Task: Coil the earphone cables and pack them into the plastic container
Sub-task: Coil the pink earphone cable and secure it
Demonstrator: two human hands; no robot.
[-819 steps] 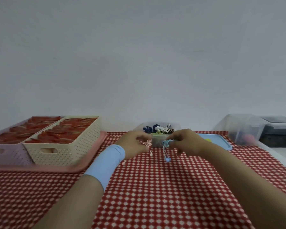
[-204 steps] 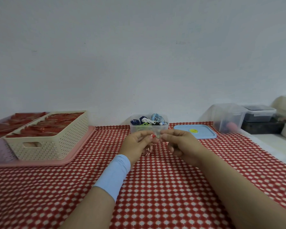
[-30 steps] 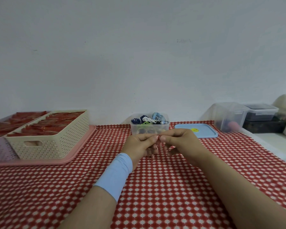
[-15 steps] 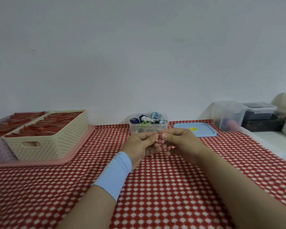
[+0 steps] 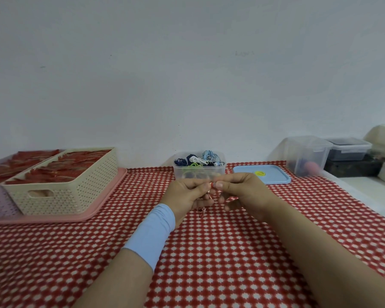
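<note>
While both hands meet above it, table: red-and-white checked cloth, bearing everything.
Basket: cream, far left, well apart.
Plastic container: clear, open, just behind the hands, coiled cables inside.
Lid: blue, flat beside the container.
Left hand: fingers curled round a red-and-white earphone cable, a short tail dangling below.
Right hand: thumb and forefinger pinch the cable's end.
Handling: likely light, limp, springy; a coil may unwind, so hold it across the loops, not by one strand.
</note>
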